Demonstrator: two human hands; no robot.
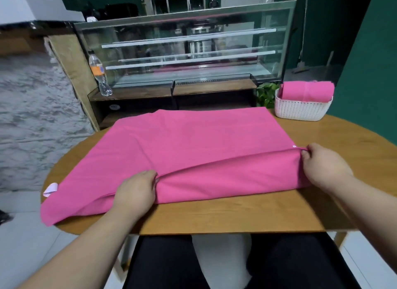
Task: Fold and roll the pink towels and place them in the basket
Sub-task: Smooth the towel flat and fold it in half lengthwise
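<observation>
Right now a large, thin pink towel (182, 142) lies spread across the round wooden table (236, 215), covering most of its top from the left edge to near the right edge. Its left corner hangs just over the table's left edge, and a small white label (50, 188) sticks out of the hem there. The towel's near strip is folded over on itself, forming a raised, slightly puffed flap along the near edge of the table.

The left hand (135, 192) grips the flap's free edge towards its left end, fingers curled round the cloth. The right hand (324, 166) pinches the same edge at the flap's right corner, fingertips closed on the fabric. Both forearms reach in from the near side, over a lap in black trousers (171, 263).

At the table's far right edge stands a white perforated plastic basket (300, 110), well apart from the spread towel's hands-held flap. A rolled pink towel (307, 91) lies inside it, rising above the rim.

Beyond the table's far edge is a long glass display case (193, 48) on a dark wooden counter. A clear plastic bottle (99, 73) with an orange label stands at the counter's left end, and a green leafy plant (266, 94) shows just left of the basket.
</observation>
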